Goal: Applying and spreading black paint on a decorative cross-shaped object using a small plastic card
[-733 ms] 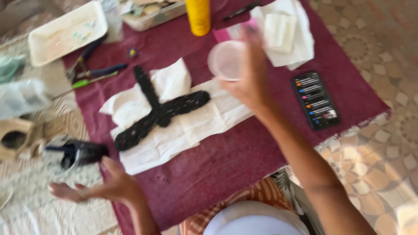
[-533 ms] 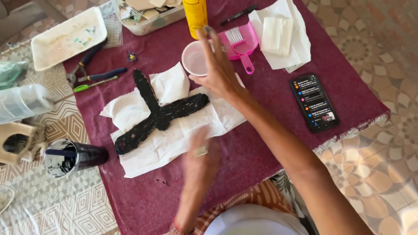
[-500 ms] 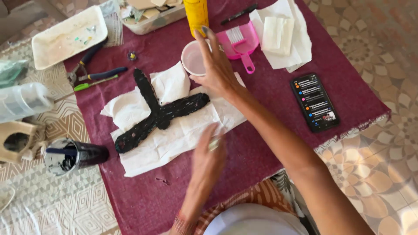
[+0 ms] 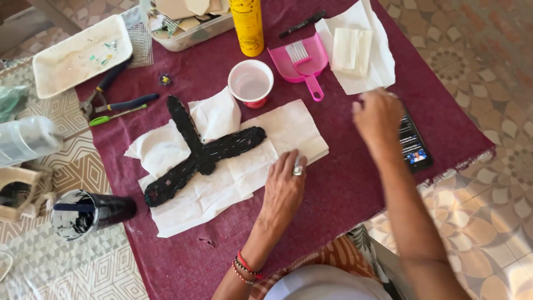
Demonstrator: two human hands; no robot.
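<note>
A black cross-shaped piece (image 4: 200,153) lies on white paper towels (image 4: 288,128) spread over a maroon cloth (image 4: 344,189). My left hand (image 4: 283,191) rests flat and open on the towels' near right edge, a ring on one finger, just right of the cross. My right hand (image 4: 377,116) hovers over the top end of a black phone (image 4: 415,147) with its lit screen up. Its fingers curl downward and nothing shows in it. A clear plastic cup with a red base (image 4: 251,83) stands upright beyond the towels.
A pink dustpan with brush (image 4: 302,61), a yellow can (image 4: 247,22), a black marker (image 4: 302,23) and folded tissues (image 4: 355,50) lie at the back. At left are pliers (image 4: 119,103), a white tray (image 4: 78,55), a clear bottle (image 4: 28,139) and a black paint cup (image 4: 83,214).
My right hand put the plastic cup down beyond the towels and moved right, over the phone. My left hand came from the left side onto the towels' near edge.
</note>
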